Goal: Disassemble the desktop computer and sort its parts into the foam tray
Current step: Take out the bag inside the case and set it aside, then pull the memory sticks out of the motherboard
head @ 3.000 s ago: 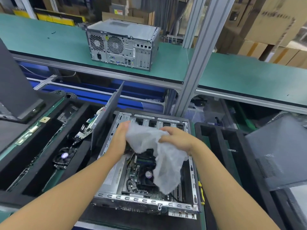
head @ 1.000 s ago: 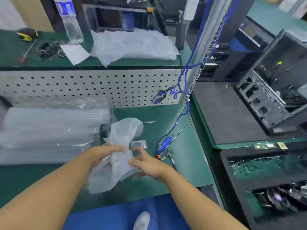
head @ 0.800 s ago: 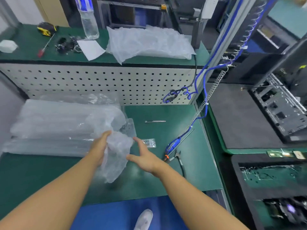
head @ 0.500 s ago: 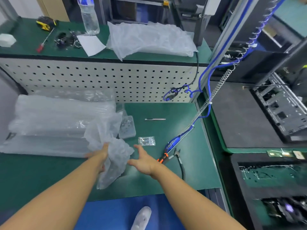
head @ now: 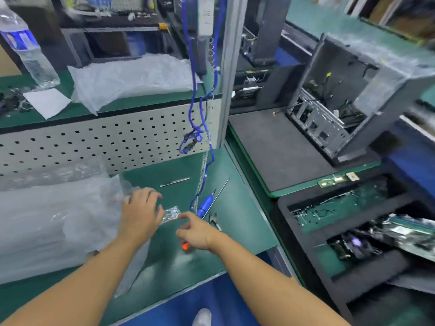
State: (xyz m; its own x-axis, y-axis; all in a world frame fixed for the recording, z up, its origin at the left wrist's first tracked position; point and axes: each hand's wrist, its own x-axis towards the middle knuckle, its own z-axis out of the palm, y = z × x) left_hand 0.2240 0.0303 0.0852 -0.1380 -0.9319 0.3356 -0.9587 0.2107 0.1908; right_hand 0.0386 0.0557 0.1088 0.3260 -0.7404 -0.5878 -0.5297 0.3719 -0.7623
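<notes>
We judge this a tool fetch at the worktop [head: 179, 262]. Left hand [head: 141, 215] hovers released over plastic wrap [head: 58, 220]. Right hand [head: 196, 234], also released, must next grip the blue screwdriver [head: 205, 204].

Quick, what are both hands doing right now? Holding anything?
Left hand: open, fingers loose over the plastic bag.
Right hand: open, holding nothing.
</notes>
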